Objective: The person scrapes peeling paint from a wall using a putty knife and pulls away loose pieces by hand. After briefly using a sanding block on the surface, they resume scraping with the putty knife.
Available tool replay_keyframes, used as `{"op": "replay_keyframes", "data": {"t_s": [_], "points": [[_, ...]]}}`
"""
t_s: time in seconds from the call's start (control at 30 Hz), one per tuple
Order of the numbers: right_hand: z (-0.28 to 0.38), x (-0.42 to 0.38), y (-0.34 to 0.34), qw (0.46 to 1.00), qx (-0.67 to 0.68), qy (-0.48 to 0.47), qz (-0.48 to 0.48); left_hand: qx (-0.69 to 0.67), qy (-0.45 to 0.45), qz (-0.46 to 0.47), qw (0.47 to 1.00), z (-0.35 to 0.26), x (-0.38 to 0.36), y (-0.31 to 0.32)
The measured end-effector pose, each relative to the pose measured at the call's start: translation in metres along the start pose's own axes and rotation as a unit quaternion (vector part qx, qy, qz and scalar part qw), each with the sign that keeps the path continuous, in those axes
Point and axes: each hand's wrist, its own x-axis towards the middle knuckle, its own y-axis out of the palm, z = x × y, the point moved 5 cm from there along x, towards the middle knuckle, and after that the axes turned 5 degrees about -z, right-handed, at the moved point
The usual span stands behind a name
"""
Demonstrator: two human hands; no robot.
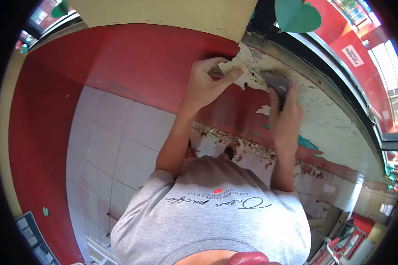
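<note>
Windows (386,59) glare with daylight; soft shadows; strongly bowed edges; black corners

Can't read the tiny sign (353,55), upper right; can't fully see the dark tool (275,81) behind right fingers (292,95), or left fingers (204,66) behind the pale flake (229,67).

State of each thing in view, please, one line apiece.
Left hand: closed, pinching the flake
Flake: held; whether loose or attached, unclear
Right hand: closed around the scraper
Scraper: held at the cream paint
Cream paint: scuffed, ragged-edged
Tiled floor: partly littered
Paint chips: scattered
</note>
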Motion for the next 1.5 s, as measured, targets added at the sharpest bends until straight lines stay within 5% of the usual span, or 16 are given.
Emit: {"op": "replay_keyframes", "data": {"t_s": [0.4, 0.5, 0.57, 0.67, 1.0, 1.07, 1.5], "points": [[0.009, -0.006, -0.005, 0.998, -0.042, 0.051, -0.024, -0.165, -0.009, 0.026, 0.986, 0.033, -0.007, 0.015], [0.001, -0.011, -0.007, 0.993, -0.009, 0.114, -0.012, -0.158, 0.001, -0.017, 0.987, 0.031, -0.009, 0.019], [-0.006, -0.010, -0.010, 0.998, 0.006, 0.052, -0.039, -0.098, 0.117, -0.066, 0.986, 0.018, -0.007, 0.019], [0.010, -0.002, -0.006, 0.999, -0.033, 0.012, -0.038, -0.050, 0.004, -0.028, 0.998, 0.021, -0.005, 0.021], [0.006, -0.002, -0.008, 0.997, -0.013, 0.066, -0.023, -0.047, 0.038, -0.004, 0.998, 0.024, -0.006, 0.025], [-0.005, -0.012, -0.006, 0.990, 0.007, 0.143, -0.019, -0.065, 0.051, -0.027, 0.996, 0.019, -0.005, 0.026], [-0.002, -0.001, 0.000, 0.992, 0.051, 0.105, -0.046, -0.067, 0.060, -0.105, 0.990, 0.026, -0.007, 0.031]]}}
